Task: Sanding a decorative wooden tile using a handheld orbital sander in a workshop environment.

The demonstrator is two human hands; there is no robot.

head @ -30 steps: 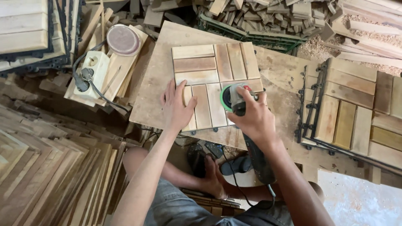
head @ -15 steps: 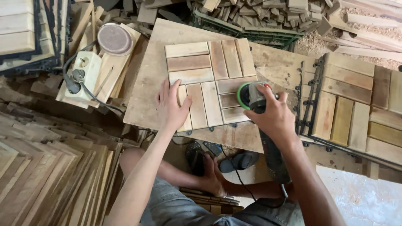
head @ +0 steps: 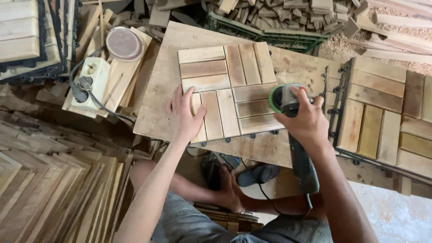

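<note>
Head view: left hand [head: 185,114] presses flat, fingers spread, on the wooden tile [head: 229,90]; right hand [head: 302,118] grips the sander [head: 288,101] tightly at the tile's right edge.

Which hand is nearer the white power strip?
Left. The left hand lies flat on the wooden tile's left edge, right of the power strip. The right hand grips the sander beyond the tile's right edge.
</note>
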